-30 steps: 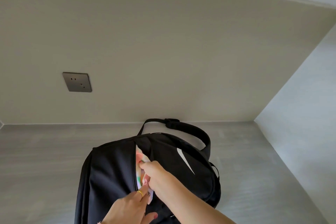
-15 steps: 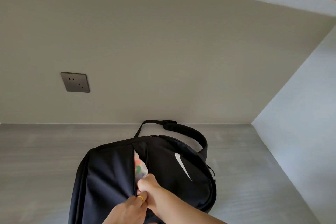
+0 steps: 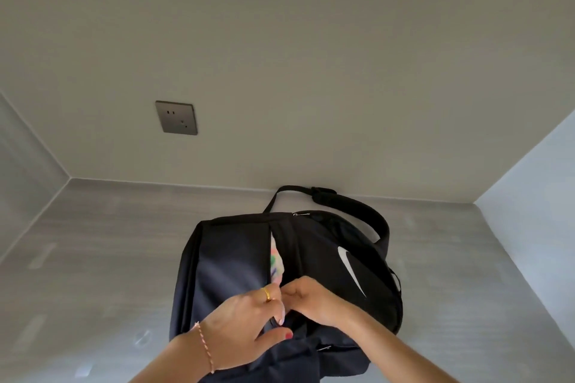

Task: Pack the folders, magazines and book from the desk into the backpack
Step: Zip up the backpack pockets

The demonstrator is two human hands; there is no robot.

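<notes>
A black backpack (image 3: 230,267) with a white swoosh lies on the grey desk (image 3: 93,258), its strap looped toward the back wall. Its main opening is a narrow slit, and a colourful magazine cover (image 3: 276,261) shows inside it. My left hand (image 3: 245,323), with a gold ring and a thin bracelet, presses on the bag's left panel at the slit's lower end. My right hand (image 3: 308,298) is closed, pinching at the opening's edge beside the left fingers; the zipper pull is hidden under them. No folders or book are visible on the desk.
A dark wall socket (image 3: 176,117) sits on the beige back wall. White side panels close in the desk on the left and right (image 3: 529,190). Bare desk surface lies on both sides of the bag.
My right hand has slid down the opening toward me, and less of the colourful cover shows. The view has shifted right and pulled back, so more of both arms is visible.
</notes>
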